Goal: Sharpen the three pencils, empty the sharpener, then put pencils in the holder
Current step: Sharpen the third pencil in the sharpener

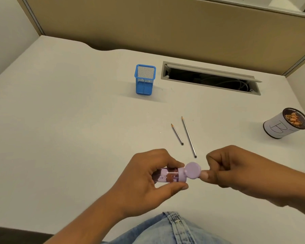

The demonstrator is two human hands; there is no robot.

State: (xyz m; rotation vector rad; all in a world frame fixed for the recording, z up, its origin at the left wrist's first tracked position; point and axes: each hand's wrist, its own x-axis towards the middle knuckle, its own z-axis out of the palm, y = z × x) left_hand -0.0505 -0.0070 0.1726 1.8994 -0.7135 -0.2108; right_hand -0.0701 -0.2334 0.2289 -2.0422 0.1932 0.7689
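My left hand (144, 180) grips a lilac pencil sharpener (167, 175) lying on its side; brown shavings show through its clear body. Its round lid (193, 170) is flipped open at the right end. My right hand (236, 168) has curled fingers and pinches the lid's right edge with the thumb tip. Two sharpened grey pencils lie on the white table just beyond my hands, a short one (177, 134) and a longer one (189, 136), tips pointing away. A third pencil is not visible. The blue mesh holder (144, 80) stands empty at the back.
A white-wrapped can (278, 129) marked with a letter holds pencil shavings at the right edge. An open cable slot (209, 78) lies in the table (60, 120) right of the holder. Beige partition walls close off the back.
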